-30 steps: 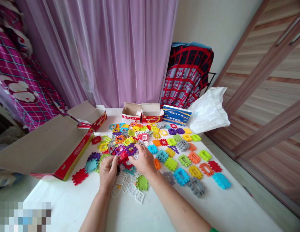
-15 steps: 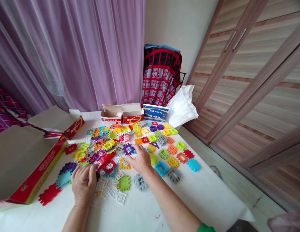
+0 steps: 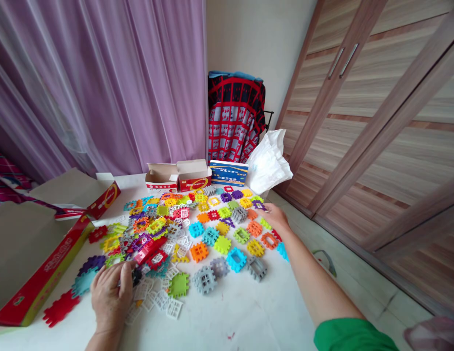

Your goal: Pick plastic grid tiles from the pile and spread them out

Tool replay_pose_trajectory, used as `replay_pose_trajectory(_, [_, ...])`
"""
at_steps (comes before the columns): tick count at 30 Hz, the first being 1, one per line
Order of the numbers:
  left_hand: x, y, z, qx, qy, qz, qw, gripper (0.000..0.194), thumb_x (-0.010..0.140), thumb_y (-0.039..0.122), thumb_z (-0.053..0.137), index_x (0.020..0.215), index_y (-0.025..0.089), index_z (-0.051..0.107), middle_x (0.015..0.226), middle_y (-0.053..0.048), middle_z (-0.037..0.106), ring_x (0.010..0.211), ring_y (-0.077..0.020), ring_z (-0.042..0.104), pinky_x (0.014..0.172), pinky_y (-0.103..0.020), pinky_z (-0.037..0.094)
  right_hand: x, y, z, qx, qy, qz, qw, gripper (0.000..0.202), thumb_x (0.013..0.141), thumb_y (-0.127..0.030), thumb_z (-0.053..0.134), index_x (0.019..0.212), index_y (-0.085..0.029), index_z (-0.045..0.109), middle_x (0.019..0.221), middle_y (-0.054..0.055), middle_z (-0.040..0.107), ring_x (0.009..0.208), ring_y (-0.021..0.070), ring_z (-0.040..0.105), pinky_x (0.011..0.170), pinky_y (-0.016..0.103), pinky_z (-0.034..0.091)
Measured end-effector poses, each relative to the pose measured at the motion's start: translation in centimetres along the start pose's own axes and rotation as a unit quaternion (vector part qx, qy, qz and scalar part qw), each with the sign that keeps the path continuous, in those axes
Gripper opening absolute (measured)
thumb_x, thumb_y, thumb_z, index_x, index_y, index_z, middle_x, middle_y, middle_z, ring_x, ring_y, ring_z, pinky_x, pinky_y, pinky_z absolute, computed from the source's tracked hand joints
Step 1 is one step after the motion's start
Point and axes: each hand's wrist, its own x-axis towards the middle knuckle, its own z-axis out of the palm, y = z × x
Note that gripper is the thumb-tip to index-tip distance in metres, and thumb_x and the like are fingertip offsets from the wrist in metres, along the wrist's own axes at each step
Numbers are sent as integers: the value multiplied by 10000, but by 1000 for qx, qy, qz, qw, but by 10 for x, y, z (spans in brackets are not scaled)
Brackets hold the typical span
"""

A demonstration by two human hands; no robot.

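My right hand (image 3: 275,217) reaches to the right side of the white table, its fingers on a purple block (image 3: 259,204) near the yellow and lime pieces. At the lower left, my left hand (image 3: 112,288) is curled beside the heap; a dark piece (image 3: 136,276) shows at its fingertips, and what the fingers hold is hidden. A long red piece (image 3: 150,250) lies on the heap just above it. White window frames (image 3: 161,298) and a lime square (image 3: 179,284) lie right of my left hand. Orange, blue and grey blocks (image 3: 205,280) are spread between the hands.
An open big red box (image 3: 47,273) stands at the left. Small red boxes (image 3: 193,183), a blue box (image 3: 228,173) and a white bag (image 3: 269,163) line the table's back. A wooden wardrobe (image 3: 358,112) stands beyond the right edge.
My right hand has moved right and away from me with the purple block, from the middle of the heap to the right side. My left hand stays at the heap. The view has shifted slightly.
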Motion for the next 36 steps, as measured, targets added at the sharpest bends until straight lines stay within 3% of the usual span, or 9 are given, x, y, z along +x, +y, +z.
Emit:
replay_pose_trajectory(4, [1, -2, 1, -5, -18, -25, 1000, 361, 906, 447, 434, 778, 268, 720, 781, -45, 750, 833, -263, 695, 988, -487, 452, 50, 28, -23, -11, -33, 51, 998, 243, 678, -334, 757, 800, -125, 750, 690, 80, 714, 710, 230, 677, 613, 278, 477])
replay_pose_trajectory(8, [3, -3, 0, 4, -48, -67, 997, 371, 867, 484, 442, 774, 269, 729, 797, -42, 753, 862, -259, 691, 1019, -458, 447, 72, 41, -14, -26, -72, 73, 994, 217, 622, -301, 800, 705, -109, 742, 552, 50, 660, 632, 213, 662, 572, 259, 457])
replay_pose_trajectory(14, [3, -2, -1, 15, -59, -79, 995, 411, 857, 512, 434, 776, 246, 737, 819, -73, 750, 881, -280, 691, 1012, -469, 459, 92, 53, 9, -53, -107, 82, 989, 267, 578, -321, 834, 744, -125, 760, 544, 24, 655, 611, 189, 661, 567, 235, 458])
replay_pose_trajectory(21, [4, 3, -2, 8, -42, -78, 996, 412, 875, 509, 430, 763, 249, 730, 791, -64, 741, 862, -273, 687, 985, -465, 473, 95, 56, 13, -90, -108, 66, 988, 221, 633, -346, 797, 718, -145, 761, 604, 32, 686, 661, 188, 669, 593, 232, 466])
replay_pose_trajectory(26, [3, 1, 0, -13, -34, -79, 996, 386, 881, 492, 451, 757, 254, 728, 780, -51, 739, 838, -256, 686, 966, -445, 472, 90, 46, 8, -128, -86, 50, 987, 165, 646, -310, 767, 720, -163, 765, 669, 49, 717, 719, 208, 687, 630, 248, 484])
replay_pose_trajectory(30, [3, 1, 2, -31, -23, -95, 995, 394, 885, 491, 454, 735, 250, 727, 738, -46, 725, 792, -242, 673, 892, -409, 489, 86, 27, 2, -159, -59, 30, 985, 184, 657, -292, 736, 800, -186, 780, 840, 87, 759, 818, 255, 706, 689, 294, 511])
replay_pose_trajectory(33, [4, 6, 0, -56, -28, -120, 991, 406, 895, 478, 440, 741, 243, 733, 691, -34, 704, 718, -217, 652, 795, -363, 498, 79, 2, 6, -167, -43, -7, 985, 260, 719, -274, 668, 945, -210, 780, 1028, 93, 756, 948, 265, 697, 768, 308, 519])
replay_pose_trajectory(36, [4, 10, -3, -86, -23, -161, 983, 410, 887, 487, 450, 729, 229, 728, 686, -32, 702, 686, -201, 643, 741, -331, 503, 63, -36, 23, -143, -47, -86, 985, 288, 791, -275, 599, 1027, -239, 762, 1110, 54, 742, 986, 222, 686, 826, 285, 511])
